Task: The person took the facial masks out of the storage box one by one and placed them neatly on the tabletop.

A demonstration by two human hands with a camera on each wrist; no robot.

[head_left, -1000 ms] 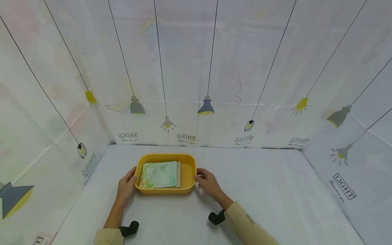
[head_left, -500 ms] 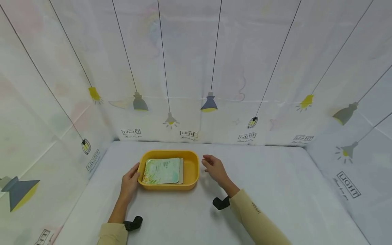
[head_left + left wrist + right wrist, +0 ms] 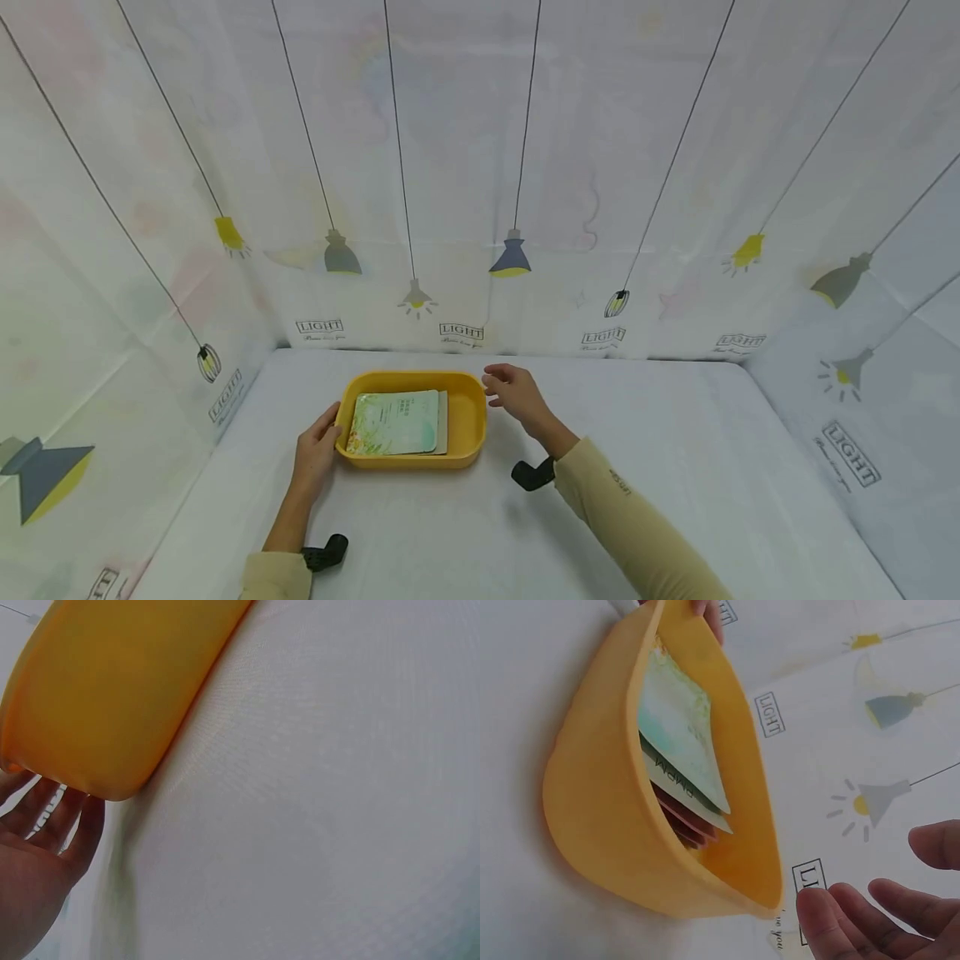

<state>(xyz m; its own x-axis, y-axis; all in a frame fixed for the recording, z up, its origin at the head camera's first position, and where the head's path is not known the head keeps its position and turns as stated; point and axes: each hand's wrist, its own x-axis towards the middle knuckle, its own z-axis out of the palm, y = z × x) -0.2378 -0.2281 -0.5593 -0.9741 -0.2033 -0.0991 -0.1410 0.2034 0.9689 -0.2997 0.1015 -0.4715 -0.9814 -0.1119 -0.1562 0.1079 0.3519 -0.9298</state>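
Observation:
A yellow plastic basin [image 3: 467, 417] stands on the white table. Inside lies a pale green, flower-printed flat packet [image 3: 397, 421]; from the right wrist view, several more flat packets [image 3: 682, 806] show beneath it, pale and reddish. At the basin's left end my left hand [image 3: 313, 450] holds the rim, with its fingers [image 3: 88, 825] against the outer wall in the left wrist view. My right hand [image 3: 521, 400] hovers just beyond the right end, apart from the basin, its fingers loosely bent and holding nothing.
White cloth covers the table [image 3: 637, 483], which extends to the right of the basin. A white curtain [image 3: 450, 150] printed with hanging lamps encloses the back and sides. Each wrist carries a black camera mount [image 3: 532, 475].
My right hand has let go of the basin's right end and moved up and slightly away. The left hand still holds the left end, and the packets lie as before.

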